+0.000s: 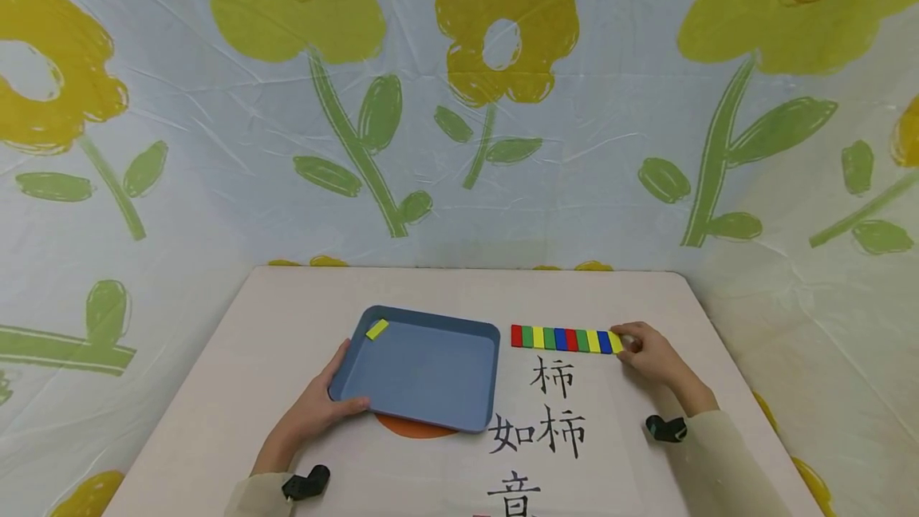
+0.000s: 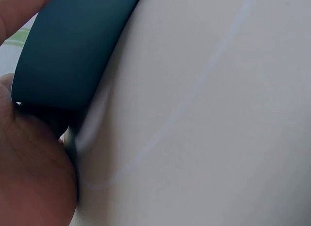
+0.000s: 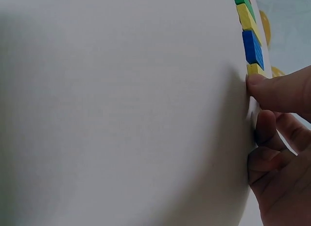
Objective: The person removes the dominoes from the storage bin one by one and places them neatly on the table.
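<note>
A blue rectangular tray lies slightly turned on the table. My left hand grips its near left corner, thumb along the front rim and fingers at the left side. Inside the tray's far left corner is one yellow block. To the right of the tray runs a straight row of flat coloured blocks in red, green, yellow and blue, side by side. At the row's right end my right hand pinches a yellow block between thumb and fingers; that block sits slightly tilted against a blue block.
Black Chinese characters are printed on the pale table surface below the row. An orange shape shows partly from under the tray. A flower-patterned cloth hangs behind the table and at both sides.
</note>
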Available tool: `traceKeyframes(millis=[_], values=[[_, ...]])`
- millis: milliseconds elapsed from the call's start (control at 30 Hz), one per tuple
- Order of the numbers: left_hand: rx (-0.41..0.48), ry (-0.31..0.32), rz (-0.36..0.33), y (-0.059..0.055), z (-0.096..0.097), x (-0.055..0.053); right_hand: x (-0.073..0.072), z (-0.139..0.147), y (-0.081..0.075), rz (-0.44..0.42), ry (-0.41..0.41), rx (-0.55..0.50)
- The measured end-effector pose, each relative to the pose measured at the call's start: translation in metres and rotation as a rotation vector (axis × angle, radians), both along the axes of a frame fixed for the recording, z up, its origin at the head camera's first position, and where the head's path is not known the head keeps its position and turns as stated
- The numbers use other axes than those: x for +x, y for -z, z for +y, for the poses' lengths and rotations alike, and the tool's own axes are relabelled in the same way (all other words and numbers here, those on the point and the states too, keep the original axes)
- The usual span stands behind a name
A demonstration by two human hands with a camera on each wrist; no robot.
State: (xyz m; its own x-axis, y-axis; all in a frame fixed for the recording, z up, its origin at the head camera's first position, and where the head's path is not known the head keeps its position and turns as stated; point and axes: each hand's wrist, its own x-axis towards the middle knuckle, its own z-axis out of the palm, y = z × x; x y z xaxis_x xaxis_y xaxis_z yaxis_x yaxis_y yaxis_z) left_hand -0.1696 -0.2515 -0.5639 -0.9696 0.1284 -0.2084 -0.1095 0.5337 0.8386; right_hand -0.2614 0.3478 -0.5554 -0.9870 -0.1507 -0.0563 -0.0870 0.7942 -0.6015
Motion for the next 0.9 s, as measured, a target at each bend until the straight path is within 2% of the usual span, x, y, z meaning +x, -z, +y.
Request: traceKeyframes(millis=[233, 667, 900], values=[[-0.001, 0.003, -0.003, 0.0, -0.0006, 0.0008, 0.001, -0.0015, -0.003, -0.004, 0.007, -0.001], [-0.009, -0.002, -0.013, 0.0003, 0.0001, -0.0002, 0.0009, 0.0002, 0.0004, -0.004, 0.011, -0.006], [-0.006, 0.002, 0.004, 0.0014, -0.0003, 0.0, -0.0008, 0.0013, 0.0015, 0.003, 0.02, -0.004]])
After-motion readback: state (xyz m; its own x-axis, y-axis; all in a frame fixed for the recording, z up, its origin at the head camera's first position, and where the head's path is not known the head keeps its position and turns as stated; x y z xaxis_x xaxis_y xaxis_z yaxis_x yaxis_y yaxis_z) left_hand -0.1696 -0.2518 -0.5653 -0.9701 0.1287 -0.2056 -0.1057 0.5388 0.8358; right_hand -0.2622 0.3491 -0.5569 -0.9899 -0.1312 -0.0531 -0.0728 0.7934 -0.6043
